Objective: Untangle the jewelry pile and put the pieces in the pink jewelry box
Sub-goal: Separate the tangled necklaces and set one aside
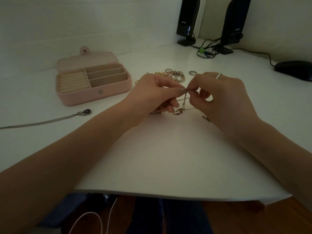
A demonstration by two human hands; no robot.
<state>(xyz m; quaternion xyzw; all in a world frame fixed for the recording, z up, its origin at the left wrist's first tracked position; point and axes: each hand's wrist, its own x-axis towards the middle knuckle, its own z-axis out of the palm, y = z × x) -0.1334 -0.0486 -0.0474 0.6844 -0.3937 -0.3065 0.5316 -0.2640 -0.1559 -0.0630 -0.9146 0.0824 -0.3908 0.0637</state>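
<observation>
A thin tangled chain (183, 103) hangs between my two hands above the white table. My left hand (157, 93) pinches its top end with thumb and forefinger, and its lower fingers curl round more chain. My right hand (222, 97) pinches the same spot from the right; it wears a silver ring. Behind my hands lies the jewelry pile (173, 75) of beaded bracelets and rings. The pink jewelry box (92, 81) stands open at the left, its compartments holding nothing visible. A silver necklace with a purple pendant (85, 112) lies stretched out in front of the box.
Two black speakers (188, 21) with bundled cables (205, 50) stand at the back right. A black mouse (294, 69) sits at the right edge. A loose silver ring (192, 72) lies beside the pile. The table's front edge (168, 195) runs just above my legs.
</observation>
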